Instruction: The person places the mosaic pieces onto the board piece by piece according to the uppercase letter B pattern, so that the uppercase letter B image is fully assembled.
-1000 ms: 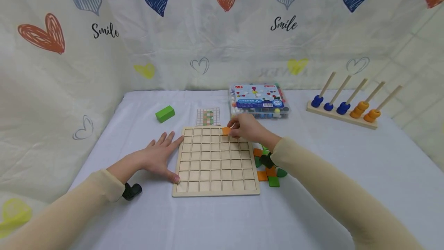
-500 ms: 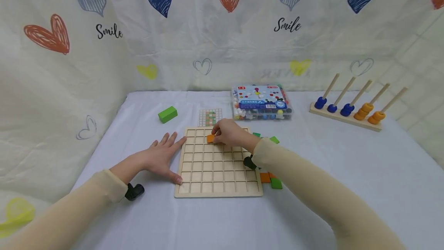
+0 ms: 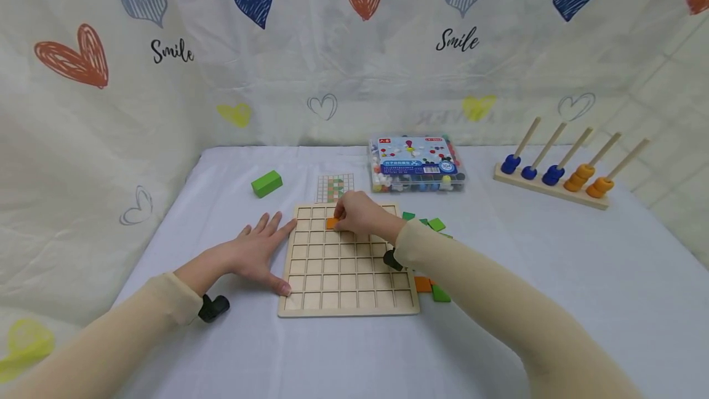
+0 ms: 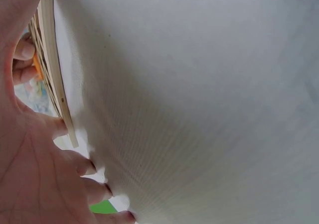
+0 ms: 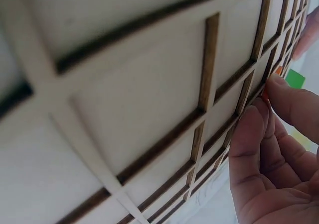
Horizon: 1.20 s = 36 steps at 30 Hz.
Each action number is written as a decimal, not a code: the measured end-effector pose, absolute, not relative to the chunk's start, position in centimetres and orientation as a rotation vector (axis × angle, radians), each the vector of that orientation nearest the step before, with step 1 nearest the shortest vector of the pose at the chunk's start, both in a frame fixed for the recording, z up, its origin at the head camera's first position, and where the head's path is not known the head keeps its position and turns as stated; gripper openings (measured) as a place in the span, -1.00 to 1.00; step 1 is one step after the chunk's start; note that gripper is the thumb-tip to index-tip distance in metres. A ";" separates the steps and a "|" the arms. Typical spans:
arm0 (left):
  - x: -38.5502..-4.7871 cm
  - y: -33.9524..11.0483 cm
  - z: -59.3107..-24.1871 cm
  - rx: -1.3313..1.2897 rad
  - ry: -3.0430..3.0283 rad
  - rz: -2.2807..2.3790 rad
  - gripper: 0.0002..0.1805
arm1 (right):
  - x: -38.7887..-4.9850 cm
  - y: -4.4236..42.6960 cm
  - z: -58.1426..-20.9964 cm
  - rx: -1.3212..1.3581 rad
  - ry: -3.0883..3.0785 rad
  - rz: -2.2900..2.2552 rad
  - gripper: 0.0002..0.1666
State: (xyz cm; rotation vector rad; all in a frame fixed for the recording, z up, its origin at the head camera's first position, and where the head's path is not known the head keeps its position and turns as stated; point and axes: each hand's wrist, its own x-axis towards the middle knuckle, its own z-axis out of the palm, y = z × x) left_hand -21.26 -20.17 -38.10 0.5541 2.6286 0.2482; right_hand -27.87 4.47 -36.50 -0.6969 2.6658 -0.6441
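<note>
A wooden grid board lies flat on the table. My right hand pinches an orange square tile between thumb and fingers, at a cell in the board's second row from the back. In the right wrist view only a sliver of that tile shows at the fingertips. My left hand lies spread at the board's left edge, its thumb and index finger touching the frame. Beyond the board lies a card printed with a coloured grid pattern.
Orange tiles and green tiles lie right of the board, partly hidden by my right sleeve. A green block sits back left. A clear box of coloured parts stands behind, and a peg stand with beads at back right.
My right hand has carried the orange tile from the board's back row leftward and slightly nearer, to a second-row cell. The left hand keeps its place.
</note>
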 end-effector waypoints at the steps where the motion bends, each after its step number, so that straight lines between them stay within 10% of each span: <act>1: -21.3 -20.2 -38.1 0.553 2.629 0.248 0.55 | -27.8 4.4 -36.5 -0.700 2.668 -0.639 -0.77; 36: -21.5 -20.2 -38.2 0.553 2.626 0.253 0.56 | -27.6 5.7 -36.1 -0.771 2.637 -0.662 -0.70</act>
